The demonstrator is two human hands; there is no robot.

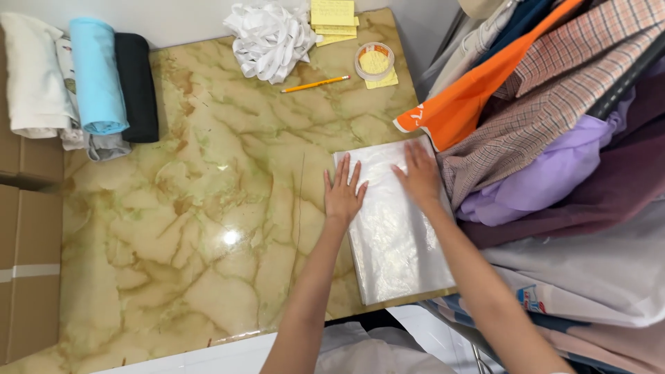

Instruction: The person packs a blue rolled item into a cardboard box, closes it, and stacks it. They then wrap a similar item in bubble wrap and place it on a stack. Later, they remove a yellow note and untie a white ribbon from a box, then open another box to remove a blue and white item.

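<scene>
A flat stack of clear plastic bags lies on the right part of a glossy yellow marble-patterned table. My left hand rests palm down with fingers spread on the stack's upper left corner, partly on the table. My right hand lies flat on the stack's upper right part, fingers spread, close to the pile of clothes. Neither hand grips anything.
A heap of garments, orange, plaid, lilac and maroon, crowds the right side. Rolled fabrics in white, light blue and black lie at the far left. A white ribbon bundle, pencil, tape roll and yellow notes sit at the back. Cardboard boxes stand on the left.
</scene>
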